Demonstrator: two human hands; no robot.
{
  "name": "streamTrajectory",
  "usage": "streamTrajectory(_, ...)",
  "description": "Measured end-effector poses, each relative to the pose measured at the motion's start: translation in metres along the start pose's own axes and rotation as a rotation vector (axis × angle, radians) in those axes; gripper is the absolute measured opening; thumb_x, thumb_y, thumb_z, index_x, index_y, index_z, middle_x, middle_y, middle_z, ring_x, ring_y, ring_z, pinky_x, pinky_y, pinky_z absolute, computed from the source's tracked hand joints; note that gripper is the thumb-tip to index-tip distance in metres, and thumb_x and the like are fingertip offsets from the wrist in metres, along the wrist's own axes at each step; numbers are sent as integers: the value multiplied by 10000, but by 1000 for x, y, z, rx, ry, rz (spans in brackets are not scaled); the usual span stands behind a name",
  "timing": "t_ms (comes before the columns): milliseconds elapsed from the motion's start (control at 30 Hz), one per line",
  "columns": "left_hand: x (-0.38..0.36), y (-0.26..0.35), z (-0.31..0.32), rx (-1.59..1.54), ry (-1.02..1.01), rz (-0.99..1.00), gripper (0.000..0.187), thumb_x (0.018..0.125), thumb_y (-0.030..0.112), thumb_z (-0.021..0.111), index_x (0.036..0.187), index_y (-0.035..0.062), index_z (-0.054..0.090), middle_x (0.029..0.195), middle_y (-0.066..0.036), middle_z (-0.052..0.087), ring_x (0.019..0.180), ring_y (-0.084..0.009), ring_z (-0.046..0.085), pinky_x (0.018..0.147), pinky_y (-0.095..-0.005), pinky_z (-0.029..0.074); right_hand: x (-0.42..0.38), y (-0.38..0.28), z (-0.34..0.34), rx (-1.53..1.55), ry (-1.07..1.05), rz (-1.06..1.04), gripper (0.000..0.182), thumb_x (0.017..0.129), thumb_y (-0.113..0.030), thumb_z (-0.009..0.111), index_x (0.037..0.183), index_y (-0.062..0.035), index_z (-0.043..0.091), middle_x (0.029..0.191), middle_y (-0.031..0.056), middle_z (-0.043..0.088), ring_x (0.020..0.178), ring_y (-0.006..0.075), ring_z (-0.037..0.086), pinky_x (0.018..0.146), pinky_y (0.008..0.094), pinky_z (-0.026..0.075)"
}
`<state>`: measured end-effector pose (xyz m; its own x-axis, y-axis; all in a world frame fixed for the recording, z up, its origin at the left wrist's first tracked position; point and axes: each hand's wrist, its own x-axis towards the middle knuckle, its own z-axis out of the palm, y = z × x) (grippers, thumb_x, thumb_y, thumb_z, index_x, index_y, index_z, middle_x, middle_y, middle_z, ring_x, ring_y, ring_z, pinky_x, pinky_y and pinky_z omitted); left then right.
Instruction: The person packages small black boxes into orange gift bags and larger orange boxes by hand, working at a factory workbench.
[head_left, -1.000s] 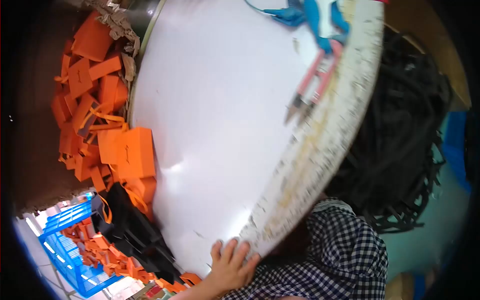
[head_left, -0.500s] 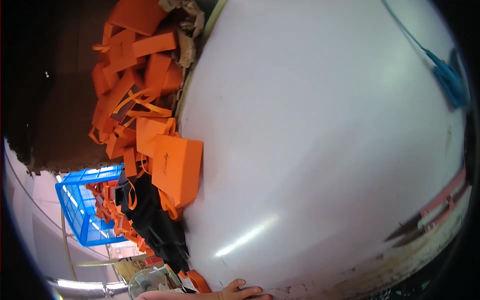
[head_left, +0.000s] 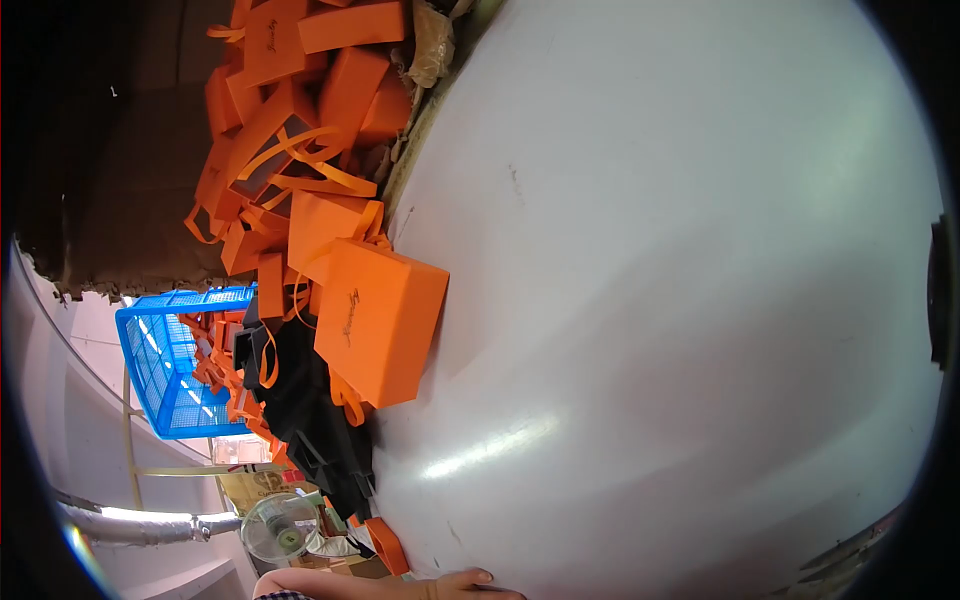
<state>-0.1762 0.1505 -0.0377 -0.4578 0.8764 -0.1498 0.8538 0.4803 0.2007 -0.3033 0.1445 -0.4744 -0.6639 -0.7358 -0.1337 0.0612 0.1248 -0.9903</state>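
Neither my left hand nor my right hand is in view. Orange gift boxes (head_left: 375,320) with ribbon loops are heaped along the far side of the white tabletop (head_left: 640,260), some with dark script on them. The foremost one rests tilted on the table. Black box-like pieces (head_left: 325,425) lie piled beside them. At the bottom edge, another person's forearm (head_left: 340,583) and hand (head_left: 465,585) reach onto the table; the fingers are partly cut off, and I cannot make out anything held.
Behind the heap stands a large brown cardboard box (head_left: 130,220). A blue plastic crate (head_left: 165,385) holds more orange boxes. Farther off are a fan (head_left: 282,528) and a pale pipe (head_left: 150,525). A dark object (head_left: 940,295) touches the right edge.
The view has shifted, moving the orange boxes rightward and upward in the picture. The blue tool and the pink-handled tool at the right have left view. The other person's hand stays low on the table.
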Motion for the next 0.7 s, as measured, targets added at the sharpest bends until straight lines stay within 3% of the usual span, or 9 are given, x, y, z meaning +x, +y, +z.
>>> streamTrajectory(233, 20, -5, -7, -18, 108, -82, 363, 1019, 263, 539, 1365, 322, 635, 1491, 147, 526, 1436, -165, 450, 1186, -607, 253, -52, -6, 32, -32, -84, 15, 348, 908, -289, 611, 1181, -84, 680, 1143, 203, 675, 1047, 390, 678, 886, 457, 549)
streamTrajectory(300, 18, -2, -10, -148, 25, -104, 369, 1000, 214, 590, 1357, 280, 654, 1548, 47, 502, 1459, -315, 408, 1174, -611, 289, -67, -11, 28, -83, -107, 9, 345, 908, -288, 611, 1178, -85, 682, 1135, 203, 677, 1044, 390, 679, 883, 458, 550)
streamTrajectory(367, 39, -4, -8, -65, 77, -99, 514, 911, 252, 590, 1423, 210, 557, 1585, -105, 450, 1458, -336, 419, 1168, -534, 286, -91, -18, 22, -158, -159, 1, 342, 907, -287, 611, 1174, -86, 683, 1128, 203, 679, 1040, 389, 680, 880, 458, 551)
streamTrajectory(500, 48, -6, -19, -69, 105, -160, 589, 938, 195, 516, 1522, 153, 449, 1667, -131, 330, 1542, -311, 310, 1224, -505, 241, -114, -48, -9, -391, -321, -81, 336, 906, -286, 611, 1168, -89, 686, 1112, 204, 682, 1033, 388, 683, 873, 459, 553)
streamTrajectory(567, 49, -5, -16, -294, 95, -133, 531, 999, 170, 448, 1527, 119, 422, 1675, -145, 304, 1562, -347, 250, 1236, -556, 194, -116, -70, -27, -524, -396, -129, 333, 905, -285, 611, 1165, -90, 687, 1104, 204, 684, 1029, 388, 685, 870, 460, 553)
streamTrajectory(600, 49, -3, -11, -258, 153, -157, 531, 999, 170, 448, 1527, 119, 422, 1675, -145, 304, 1562, -347, 250, 1236, -556, 194, -118, -81, -36, -589, -430, -147, 332, 905, -285, 611, 1163, -91, 688, 1100, 204, 684, 1027, 388, 686, 869, 460, 554)
streamTrajectory(667, 50, -6, -1, -217, 295, -75, 688, 858, 158, 567, 1516, 20, 420, 1672, -210, 272, 1572, -378, 202, 1261, -572, 152, -118, -103, -51, -713, -477, -177, 329, 904, -284, 611, 1160, -92, 689, 1093, 204, 686, 1024, 387, 687, 866, 460, 555)
streamTrajectory(700, 46, -7, 2, -178, 337, -80, 688, 858, 158, 567, 1516, 20, 420, 1672, -210, 272, 1572, -378, 202, 1261, -572, 152, -116, -113, -54, -770, -489, -190, 328, 904, -284, 611, 1159, -93, 690, 1089, 204, 687, 1022, 387, 688, 864, 461, 555)
